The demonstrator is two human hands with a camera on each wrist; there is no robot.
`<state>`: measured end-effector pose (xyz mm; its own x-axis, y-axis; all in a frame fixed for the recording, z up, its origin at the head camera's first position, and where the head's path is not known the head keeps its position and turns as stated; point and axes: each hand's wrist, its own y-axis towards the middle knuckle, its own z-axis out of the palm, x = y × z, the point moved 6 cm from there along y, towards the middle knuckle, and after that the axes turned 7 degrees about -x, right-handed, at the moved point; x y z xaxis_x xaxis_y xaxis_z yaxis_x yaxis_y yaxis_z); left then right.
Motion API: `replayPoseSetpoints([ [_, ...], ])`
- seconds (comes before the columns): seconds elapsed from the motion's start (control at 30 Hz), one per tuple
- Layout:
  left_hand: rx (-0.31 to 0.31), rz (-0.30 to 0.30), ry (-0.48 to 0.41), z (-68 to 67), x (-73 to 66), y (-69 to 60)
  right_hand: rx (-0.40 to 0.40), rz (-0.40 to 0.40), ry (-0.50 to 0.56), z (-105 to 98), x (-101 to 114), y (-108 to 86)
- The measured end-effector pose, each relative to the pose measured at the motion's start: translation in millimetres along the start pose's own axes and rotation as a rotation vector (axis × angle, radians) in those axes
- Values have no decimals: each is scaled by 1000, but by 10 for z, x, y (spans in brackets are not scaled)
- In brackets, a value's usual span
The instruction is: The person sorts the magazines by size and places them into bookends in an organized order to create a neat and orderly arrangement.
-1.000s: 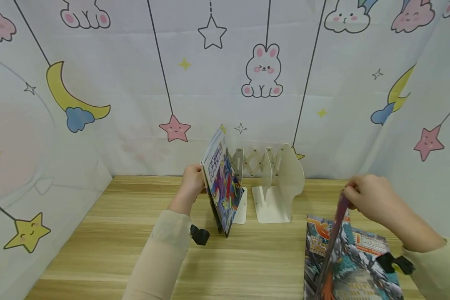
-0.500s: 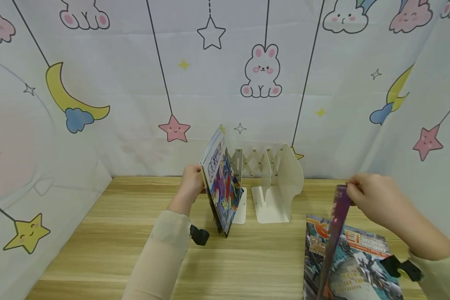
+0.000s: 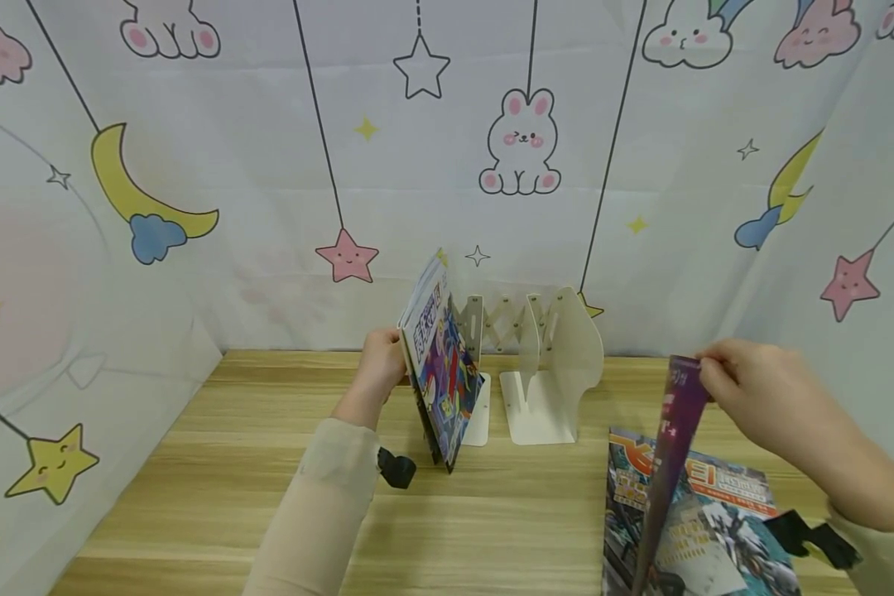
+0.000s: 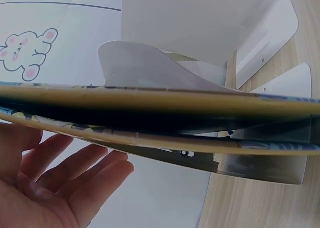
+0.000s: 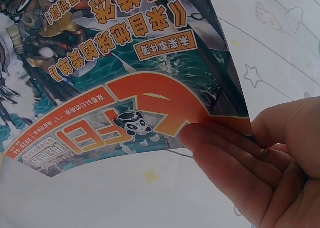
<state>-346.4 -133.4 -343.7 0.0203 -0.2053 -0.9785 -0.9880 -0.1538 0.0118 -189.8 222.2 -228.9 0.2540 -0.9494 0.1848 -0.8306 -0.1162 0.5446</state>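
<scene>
In the head view my left hand (image 3: 382, 362) is at the outer side of several upright magazines (image 3: 447, 364) with colourful covers, standing at the bookend's left part. The left wrist view shows its fingers (image 4: 97, 185) fairly straight, against the outer side, below two magazine edges (image 4: 150, 99) with a dark gap between them. My right hand (image 3: 760, 397) pinches the corner of a purple-backed magazine (image 3: 670, 447), raised and tilted. Its orange-titled front cover (image 5: 135, 88) shows in the right wrist view. Beneath it a similar magazine (image 3: 737, 521) lies flat on the table.
A white expandable metal bookend (image 3: 577, 339) stands at the back middle, its right-hand dividers upright. The wooden table (image 3: 268, 430) meets a white cartoon-printed curtain (image 3: 268, 165) behind and at both sides.
My right hand has moved slightly right and up, turning the pinched magazine so that more of its purple side shows. The left hand and the upright magazines have stayed put.
</scene>
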Motion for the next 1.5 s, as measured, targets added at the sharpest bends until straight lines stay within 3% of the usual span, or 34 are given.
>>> replayPoseSetpoints([
  [1.03,-18,59,42,-26,-47,-15,-217,-88,-90,-357,234,-55],
  [1.5,2,-5,-11,-5,-33,-16,-313,-149,-105,-502,329,-101],
])
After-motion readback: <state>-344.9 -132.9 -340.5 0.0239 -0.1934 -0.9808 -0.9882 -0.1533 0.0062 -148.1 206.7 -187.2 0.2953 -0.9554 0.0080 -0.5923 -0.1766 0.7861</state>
